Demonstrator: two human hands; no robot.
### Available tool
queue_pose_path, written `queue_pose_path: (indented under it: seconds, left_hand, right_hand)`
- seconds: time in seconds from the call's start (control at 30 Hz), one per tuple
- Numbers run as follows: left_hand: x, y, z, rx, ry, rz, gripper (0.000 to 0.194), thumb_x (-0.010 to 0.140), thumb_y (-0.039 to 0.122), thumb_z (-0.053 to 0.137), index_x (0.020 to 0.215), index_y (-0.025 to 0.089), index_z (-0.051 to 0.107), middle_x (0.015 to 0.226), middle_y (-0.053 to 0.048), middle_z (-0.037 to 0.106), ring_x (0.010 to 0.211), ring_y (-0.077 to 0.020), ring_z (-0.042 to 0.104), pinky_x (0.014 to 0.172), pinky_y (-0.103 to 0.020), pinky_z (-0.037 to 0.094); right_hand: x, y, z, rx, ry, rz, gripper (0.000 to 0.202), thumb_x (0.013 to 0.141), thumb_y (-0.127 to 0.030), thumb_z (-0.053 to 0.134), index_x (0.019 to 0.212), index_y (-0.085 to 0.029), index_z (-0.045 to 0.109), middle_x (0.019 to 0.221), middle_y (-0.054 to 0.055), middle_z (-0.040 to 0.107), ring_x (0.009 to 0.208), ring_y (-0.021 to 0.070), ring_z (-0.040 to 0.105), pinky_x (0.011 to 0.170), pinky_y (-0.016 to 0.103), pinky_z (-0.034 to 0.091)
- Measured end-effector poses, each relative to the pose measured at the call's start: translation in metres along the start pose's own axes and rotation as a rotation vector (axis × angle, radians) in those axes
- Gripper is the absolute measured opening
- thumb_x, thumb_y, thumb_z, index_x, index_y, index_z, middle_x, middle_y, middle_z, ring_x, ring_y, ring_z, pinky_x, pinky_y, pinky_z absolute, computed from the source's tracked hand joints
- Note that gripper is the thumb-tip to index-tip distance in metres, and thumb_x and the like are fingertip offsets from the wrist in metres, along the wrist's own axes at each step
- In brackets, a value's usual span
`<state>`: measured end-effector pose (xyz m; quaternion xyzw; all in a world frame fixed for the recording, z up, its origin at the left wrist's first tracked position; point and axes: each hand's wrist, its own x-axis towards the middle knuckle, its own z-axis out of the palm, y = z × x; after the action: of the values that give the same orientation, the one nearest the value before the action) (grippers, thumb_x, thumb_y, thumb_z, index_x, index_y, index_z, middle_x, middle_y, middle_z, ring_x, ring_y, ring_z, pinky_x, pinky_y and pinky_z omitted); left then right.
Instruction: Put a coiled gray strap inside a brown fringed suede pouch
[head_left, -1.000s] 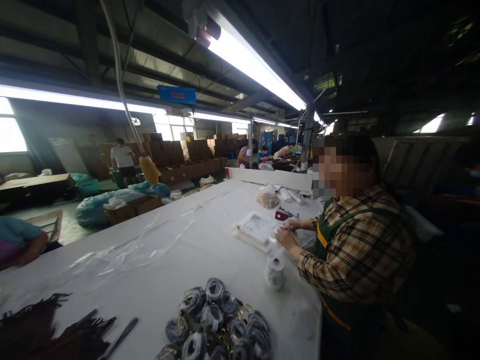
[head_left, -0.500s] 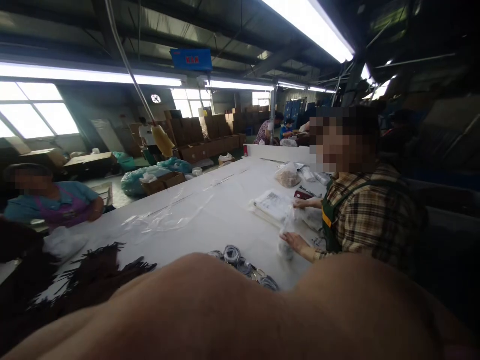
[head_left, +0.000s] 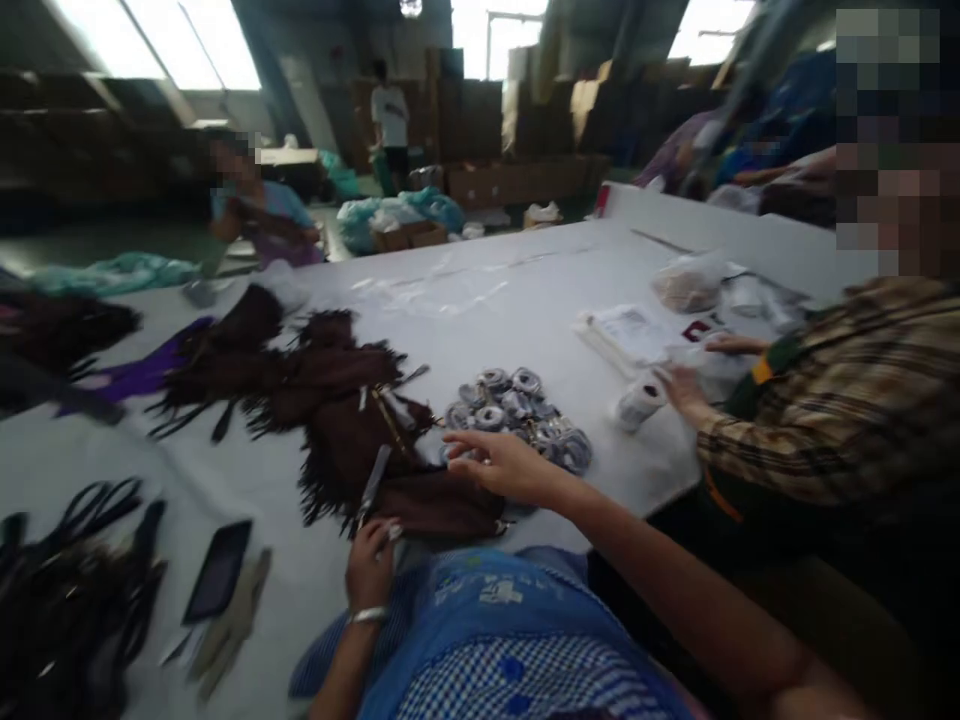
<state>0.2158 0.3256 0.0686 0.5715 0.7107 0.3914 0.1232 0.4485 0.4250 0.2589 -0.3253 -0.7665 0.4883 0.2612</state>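
My left hand (head_left: 371, 565) is low at the table's near edge with its fingers closed. A narrow grey strip (head_left: 375, 480) rises from them over a dark brown fringed bag (head_left: 345, 440); its exact kind is unclear. My right hand (head_left: 502, 465) reaches left with fingers stretched out and apart. It hovers at the near side of a pile of coiled grey straps (head_left: 525, 395), some with metal clips. Another brown piece (head_left: 442, 505) lies between my hands. More brown fringed bags (head_left: 225, 370) extend to the left, beside a purple piece (head_left: 150, 365).
At left lie a phone (head_left: 217, 570), beige gloves or cloth (head_left: 232, 625) and a heap of dark straps (head_left: 82, 610). A co-worker in plaid (head_left: 810, 400) handles a clear-wrapped roll (head_left: 641, 400) at right. Plastic bags (head_left: 690, 280) lie beyond. Another person (head_left: 262, 215) is across the table.
The view has tilted down and left. Bare skin that filled the lower edge has given way to both my hands over the table. The person across has raised their hands.
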Motion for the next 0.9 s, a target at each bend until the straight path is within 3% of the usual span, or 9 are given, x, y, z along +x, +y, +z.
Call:
queue_pose_path:
  seconds: [0.07,0.13,0.2,0.27,0.37,0.5,0.67,0.8,0.9]
  left_hand:
    - [-0.024,-0.012,-0.010,-0.005,-0.012,-0.067,0.019,0.087,0.019,0.057,0.100,0.019,0.071,0.102,-0.008,0.064,0.099,-0.0232,0.059,0.092,-0.046,0.049]
    - [-0.027,-0.015,-0.009,-0.027,-0.028,-0.093,0.023,0.083,0.015,0.058,0.098,0.022,0.074,0.102,-0.007,0.065,0.102,-0.0236,0.058,0.096,-0.044,0.047]
    - [-0.021,-0.013,-0.005,-0.067,-0.058,-0.102,0.026,0.080,0.013,0.060,0.098,0.024,0.074,0.103,-0.006,0.066,0.103,-0.0231,0.057,0.097,-0.041,0.046]
    - [-0.017,-0.012,-0.005,-0.128,-0.101,-0.117,0.027,0.076,0.011,0.063,0.096,0.025,0.075,0.102,-0.005,0.068,0.103,-0.0221,0.059,0.098,-0.039,0.047]
    - [-0.019,-0.023,-0.017,-0.232,-0.135,-0.194,0.024,0.078,0.016,0.064,0.099,0.026,0.072,0.107,-0.003,0.069,0.105,-0.0200,0.061,0.097,-0.034,0.049]
    - [-0.021,-0.052,-0.033,-0.322,-0.058,-0.481,0.027,0.087,0.034,0.058,0.110,0.022,0.065,0.118,-0.010,0.064,0.109,-0.0226,0.061,0.091,-0.036,0.053]
    - [-0.013,-0.066,-0.012,-0.532,-0.141,-0.828,0.049,0.081,0.042,0.069,0.118,0.012,0.057,0.091,-0.012,0.067,0.075,-0.0203,0.068,0.067,-0.036,0.060]
    - [-0.006,-0.061,0.006,-0.661,-0.143,-0.910,0.068,0.077,0.031,0.076,0.134,0.014,0.043,0.100,-0.012,0.065,0.080,-0.0162,0.069,0.074,-0.031,0.059]
    - [-0.001,-0.065,0.005,-0.691,-0.169,-0.893,0.066,0.081,0.030,0.071,0.137,0.016,0.039,0.107,-0.013,0.064,0.085,-0.0158,0.069,0.077,-0.030,0.059]
  right_hand:
    - [0.007,0.058,0.063,0.063,-0.047,0.223,0.063,0.079,-0.043,0.070,0.136,-0.023,0.054,0.120,0.013,0.067,0.074,0.0179,0.068,0.059,0.026,0.054]
    - [0.008,0.102,0.121,0.164,-0.075,0.349,0.075,0.075,-0.048,0.071,0.141,-0.021,0.047,0.135,0.017,0.056,0.080,0.0206,0.068,0.055,0.026,0.054]
    - [0.007,0.128,0.161,0.315,-0.062,0.413,0.072,0.072,-0.049,0.074,0.136,-0.022,0.054,0.131,0.014,0.059,0.087,0.0234,0.068,0.054,0.026,0.056]
    - [0.006,0.140,0.181,0.459,-0.050,0.434,0.061,0.068,-0.049,0.075,0.122,-0.022,0.065,0.111,0.010,0.070,0.084,0.0238,0.069,0.056,0.029,0.058]
    - [0.003,0.147,0.187,0.552,-0.019,0.458,0.053,0.067,-0.052,0.074,0.107,-0.018,0.072,0.089,0.008,0.074,0.075,0.0225,0.070,0.067,0.036,0.060]
    - [-0.004,0.154,0.187,0.592,0.008,0.498,0.056,0.066,-0.055,0.074,0.105,-0.016,0.073,0.095,0.011,0.075,0.082,0.0245,0.072,0.079,0.040,0.059]
    - [-0.011,0.154,0.190,0.589,0.004,0.503,0.050,0.066,-0.050,0.076,0.102,-0.016,0.075,0.089,0.011,0.076,0.082,0.0260,0.071,0.077,0.041,0.059]
    - [-0.011,0.156,0.186,0.579,0.056,0.496,0.050,0.070,-0.052,0.074,0.106,-0.017,0.074,0.097,0.011,0.076,0.086,0.0268,0.071,0.075,0.040,0.059]
    - [-0.012,0.164,0.181,0.577,0.104,0.514,0.048,0.073,-0.052,0.072,0.107,-0.017,0.073,0.100,0.011,0.075,0.091,0.0278,0.071,0.077,0.039,0.059]
